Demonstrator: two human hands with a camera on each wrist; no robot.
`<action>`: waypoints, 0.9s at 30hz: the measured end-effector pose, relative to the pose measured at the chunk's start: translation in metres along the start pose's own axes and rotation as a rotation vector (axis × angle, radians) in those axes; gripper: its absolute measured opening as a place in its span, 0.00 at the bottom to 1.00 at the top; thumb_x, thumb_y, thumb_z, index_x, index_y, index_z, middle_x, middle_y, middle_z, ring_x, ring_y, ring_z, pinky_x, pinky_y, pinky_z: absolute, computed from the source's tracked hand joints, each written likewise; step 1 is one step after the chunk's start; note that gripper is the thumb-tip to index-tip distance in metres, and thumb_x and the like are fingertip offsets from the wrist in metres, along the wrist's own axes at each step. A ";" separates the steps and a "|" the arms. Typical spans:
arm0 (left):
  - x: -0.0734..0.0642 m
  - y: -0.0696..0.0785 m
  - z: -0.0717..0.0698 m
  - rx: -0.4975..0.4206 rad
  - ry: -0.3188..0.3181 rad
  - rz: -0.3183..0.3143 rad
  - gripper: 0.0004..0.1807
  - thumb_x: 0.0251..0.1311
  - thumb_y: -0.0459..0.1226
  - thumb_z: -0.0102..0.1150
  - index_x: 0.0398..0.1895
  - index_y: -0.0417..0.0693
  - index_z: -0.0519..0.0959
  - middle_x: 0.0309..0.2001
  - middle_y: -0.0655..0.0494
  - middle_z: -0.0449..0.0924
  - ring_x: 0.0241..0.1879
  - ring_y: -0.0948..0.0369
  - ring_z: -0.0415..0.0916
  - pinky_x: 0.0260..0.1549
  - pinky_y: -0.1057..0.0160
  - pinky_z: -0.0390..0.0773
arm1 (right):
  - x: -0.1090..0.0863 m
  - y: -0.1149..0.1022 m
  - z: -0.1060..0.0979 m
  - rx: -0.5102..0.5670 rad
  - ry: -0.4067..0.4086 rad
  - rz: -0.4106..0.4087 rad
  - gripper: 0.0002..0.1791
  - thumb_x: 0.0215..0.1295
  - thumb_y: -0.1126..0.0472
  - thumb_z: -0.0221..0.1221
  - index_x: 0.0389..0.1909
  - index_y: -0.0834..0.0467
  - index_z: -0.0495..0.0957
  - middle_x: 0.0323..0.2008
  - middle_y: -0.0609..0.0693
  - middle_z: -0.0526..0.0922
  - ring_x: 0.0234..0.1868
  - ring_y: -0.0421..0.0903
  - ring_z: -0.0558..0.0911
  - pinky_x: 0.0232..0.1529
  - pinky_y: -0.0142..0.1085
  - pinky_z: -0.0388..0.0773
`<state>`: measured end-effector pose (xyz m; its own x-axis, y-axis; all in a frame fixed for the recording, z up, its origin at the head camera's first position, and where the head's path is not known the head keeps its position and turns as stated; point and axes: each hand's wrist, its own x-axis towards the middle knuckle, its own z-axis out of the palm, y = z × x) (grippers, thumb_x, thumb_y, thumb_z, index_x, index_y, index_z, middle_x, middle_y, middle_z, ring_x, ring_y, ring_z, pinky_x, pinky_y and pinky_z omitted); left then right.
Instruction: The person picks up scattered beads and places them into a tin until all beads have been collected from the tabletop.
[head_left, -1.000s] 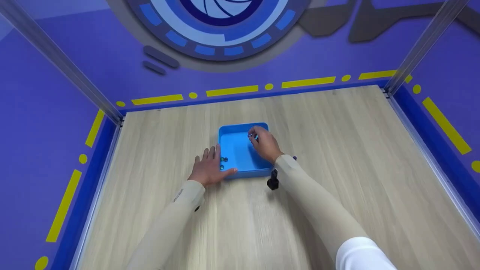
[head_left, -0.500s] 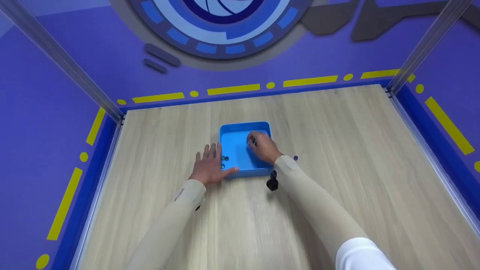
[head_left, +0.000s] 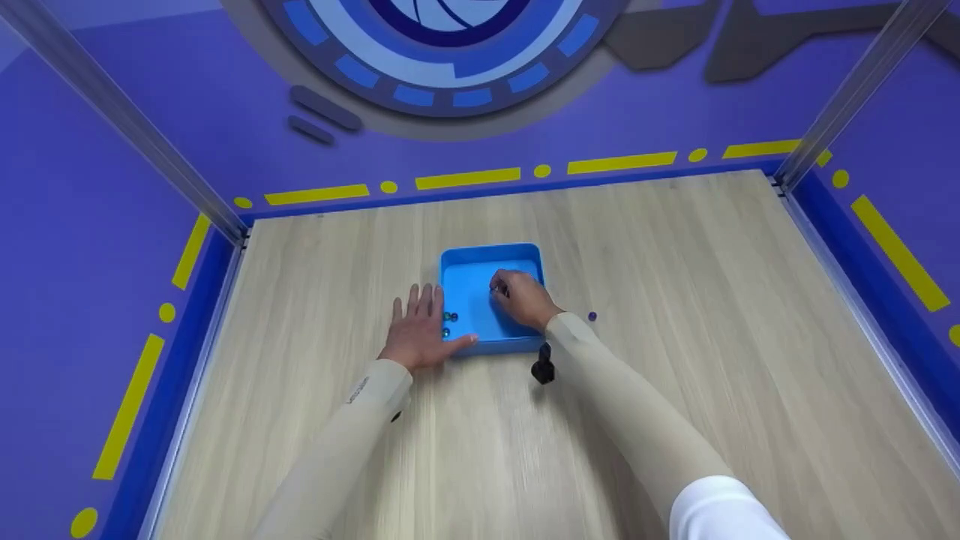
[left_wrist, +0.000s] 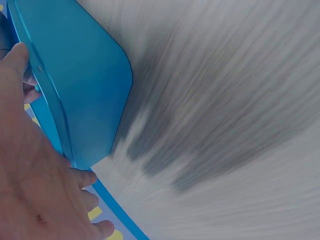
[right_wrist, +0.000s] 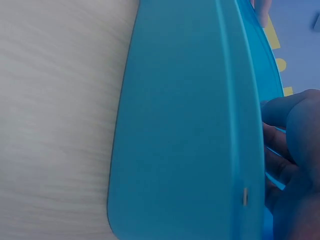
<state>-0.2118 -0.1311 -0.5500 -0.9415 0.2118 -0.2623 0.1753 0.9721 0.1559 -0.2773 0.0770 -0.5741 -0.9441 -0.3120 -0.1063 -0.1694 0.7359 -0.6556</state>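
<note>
A blue tray [head_left: 469, 300] with low walls sits on the wooden table. Flat and spread, my left hand [head_left: 417, 335] rests along the tray's left wall, its thumb lying over the near left corner. Inside, beside that hand, lie a few small glossy marbles [head_left: 454, 317]. Over the tray's right half my right hand [head_left: 527, 301] pinches a small shiny marble [left_wrist: 36, 88] between thumb and fingertips; its curled fingers [right_wrist: 280, 150] show past the tray wall in the right wrist view. Outside the tray, right of it, a dark purple marble [head_left: 592, 316] lies on the table.
The wooden table [head_left: 675, 300] reaches to purple-blue panels [head_left: 480, 150] with yellow marks at the back and sides. Metal posts stand at the two back corners. A small black device [head_left: 543, 367] hangs under the right wrist, close to the tray's near right corner.
My right hand has moved down and slightly left inside the tray, still pinching the marble. The purple marble beyond the forearm has come fully into sight. My left hand stays put.
</note>
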 end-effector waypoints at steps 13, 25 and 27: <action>0.000 0.000 0.001 0.021 0.030 0.011 0.62 0.51 0.77 0.41 0.78 0.46 0.41 0.79 0.47 0.38 0.78 0.46 0.33 0.73 0.40 0.39 | -0.003 -0.002 0.003 -0.038 -0.070 0.005 0.09 0.68 0.63 0.54 0.45 0.57 0.80 0.42 0.51 0.83 0.41 0.45 0.78 0.49 0.40 0.78; 0.000 -0.001 0.002 -0.001 0.022 0.012 0.62 0.52 0.76 0.41 0.78 0.46 0.40 0.79 0.47 0.38 0.78 0.46 0.33 0.73 0.40 0.40 | -0.004 -0.002 0.007 -0.056 -0.121 0.014 0.05 0.68 0.62 0.55 0.40 0.55 0.80 0.36 0.49 0.82 0.38 0.45 0.76 0.45 0.38 0.76; 0.000 0.000 0.002 -0.001 0.018 0.011 0.62 0.52 0.76 0.41 0.78 0.46 0.40 0.79 0.47 0.38 0.78 0.46 0.33 0.73 0.40 0.40 | -0.004 -0.002 0.008 -0.057 -0.117 0.001 0.05 0.67 0.63 0.56 0.38 0.55 0.80 0.35 0.48 0.81 0.37 0.44 0.76 0.43 0.38 0.75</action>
<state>-0.2116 -0.1313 -0.5515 -0.9445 0.2203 -0.2438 0.1852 0.9697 0.1591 -0.2708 0.0724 -0.5786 -0.9055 -0.3765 -0.1960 -0.1868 0.7681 -0.6124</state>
